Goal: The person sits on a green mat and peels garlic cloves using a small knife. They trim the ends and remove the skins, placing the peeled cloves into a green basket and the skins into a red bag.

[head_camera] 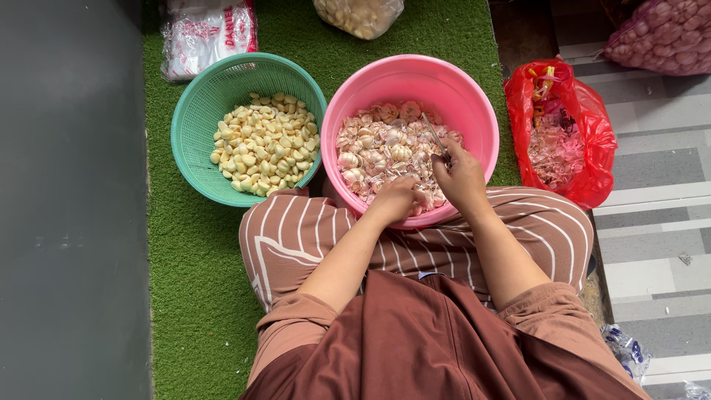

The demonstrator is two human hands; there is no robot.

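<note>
Midway, your hands (pixel 429 189) grip garlic and a knife (pixel 434 133) over the half-full pink bowl (pixel 355 96); peeled cloves (pixel 265 144) fill the green basket (pixel 194 111) at left.

Pink basin (pixel 355 92) — pale, pink-tinged garlic; teal basket (pixel 194 111) — cream peeled cloves (pixel 265 143); red bag (pixel 596 141); brown white-striped trousers (pixel 285 237); green turf mat (pixel 185 281).

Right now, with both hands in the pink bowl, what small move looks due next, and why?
Probably drawing the left hand up with one unpeeled clove toward the knife held in the right hand: both sit in the pink bowl, while peeled cloves fill the green basket.
</note>
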